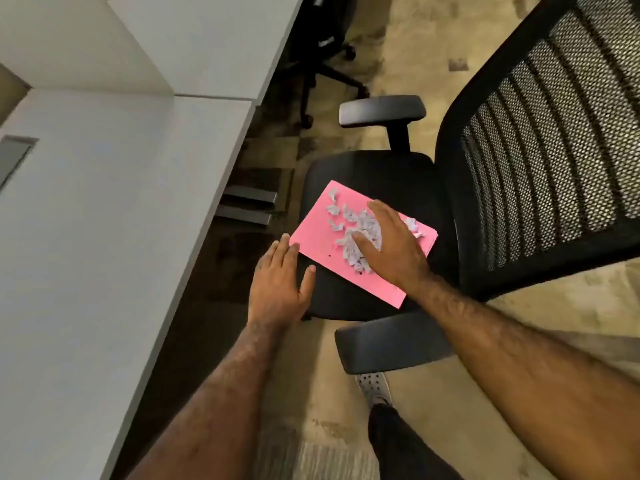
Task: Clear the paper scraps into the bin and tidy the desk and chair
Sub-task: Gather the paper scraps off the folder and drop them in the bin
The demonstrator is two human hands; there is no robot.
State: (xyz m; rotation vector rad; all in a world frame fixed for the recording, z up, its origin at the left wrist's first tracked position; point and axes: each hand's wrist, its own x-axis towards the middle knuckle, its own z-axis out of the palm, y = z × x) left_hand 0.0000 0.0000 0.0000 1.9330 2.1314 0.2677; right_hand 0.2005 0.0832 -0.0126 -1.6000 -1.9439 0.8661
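Note:
A pink sheet [322, 242] lies on the black seat [388, 171] of an office chair. A heap of small white paper scraps [349, 220] sits on the sheet. My right hand [391, 247] rests flat over the heap, fingers spread, with scraps showing around the thumb and fingertips. My left hand [278, 285] is open, palm down, and its fingertips touch the sheet's near left corner at the seat's front edge. No bin is in view.
A white desk [104, 202] runs along the left. The chair's mesh back [554, 140] rises at right, and its armrests [391, 344] flank the seat. Another chair's wheeled base [322, 74] stands under the far desk. My shoe [374, 386] is on the carpet.

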